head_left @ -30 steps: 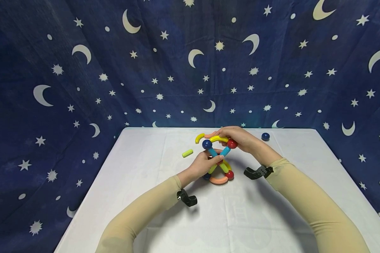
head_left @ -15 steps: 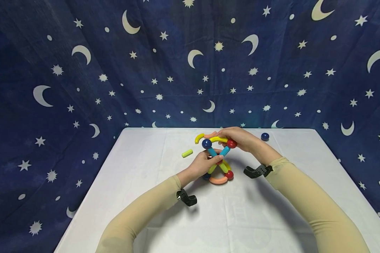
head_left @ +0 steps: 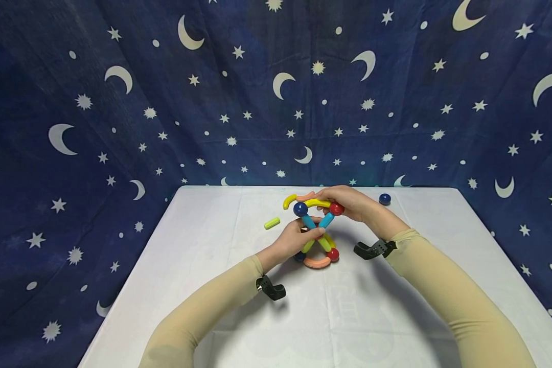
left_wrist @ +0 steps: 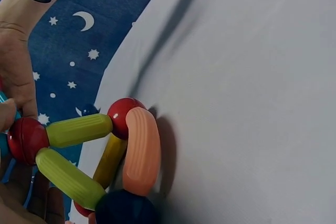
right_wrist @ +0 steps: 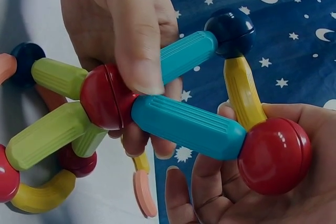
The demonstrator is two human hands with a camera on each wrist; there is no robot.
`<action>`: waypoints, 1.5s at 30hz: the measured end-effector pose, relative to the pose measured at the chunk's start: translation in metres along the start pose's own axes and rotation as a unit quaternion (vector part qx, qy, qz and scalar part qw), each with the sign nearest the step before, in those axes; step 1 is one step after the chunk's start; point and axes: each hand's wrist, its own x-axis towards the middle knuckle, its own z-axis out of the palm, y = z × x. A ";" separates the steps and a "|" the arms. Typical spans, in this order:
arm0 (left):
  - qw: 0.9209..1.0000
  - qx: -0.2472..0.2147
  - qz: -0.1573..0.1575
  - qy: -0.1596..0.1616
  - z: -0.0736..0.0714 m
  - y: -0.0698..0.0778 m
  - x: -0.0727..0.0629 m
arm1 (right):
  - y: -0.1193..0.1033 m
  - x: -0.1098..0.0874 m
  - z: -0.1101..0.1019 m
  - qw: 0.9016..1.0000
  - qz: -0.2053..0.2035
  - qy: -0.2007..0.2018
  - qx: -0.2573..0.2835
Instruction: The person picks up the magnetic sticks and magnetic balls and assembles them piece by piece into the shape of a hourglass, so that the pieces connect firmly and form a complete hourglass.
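A magnetic ball-and-stick structure (head_left: 333,254) stands on the table, narrow at its middle. My left hand (head_left: 294,239) grips that middle, thumb across the central red ball (right_wrist: 105,98) and a light-blue stick (right_wrist: 189,129). Lime sticks (left_wrist: 79,129) run down from the central ball to a base with a curved peach stick (left_wrist: 142,153). Up top, a curved yellow stick (right_wrist: 244,90) joins a dark blue ball (right_wrist: 229,31) and a red ball (right_wrist: 275,156). My right hand (head_left: 349,202) holds this top from behind, fingers curled around the red ball's end; its fingertips are partly hidden.
A loose lime stick (head_left: 272,223) lies left of the structure. Behind it are a curved yellow stick (head_left: 289,202) and a curved peach one (head_left: 305,196). A spare blue ball (head_left: 385,199) sits at back right, near the starry curtain (head_left: 257,92).
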 end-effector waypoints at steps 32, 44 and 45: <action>0.931 0.361 0.031 0.051 -0.012 -0.030 -0.036 | 0.009 0.004 -0.017 0.997 0.042 -0.035 0.057; 0.924 0.378 0.017 0.058 -0.028 -0.029 -0.027 | 0.015 0.000 -0.026 0.998 0.040 -0.046 0.024; 0.923 0.379 0.017 0.057 -0.029 -0.028 -0.026 | 0.015 -0.001 -0.026 0.998 0.042 -0.048 0.022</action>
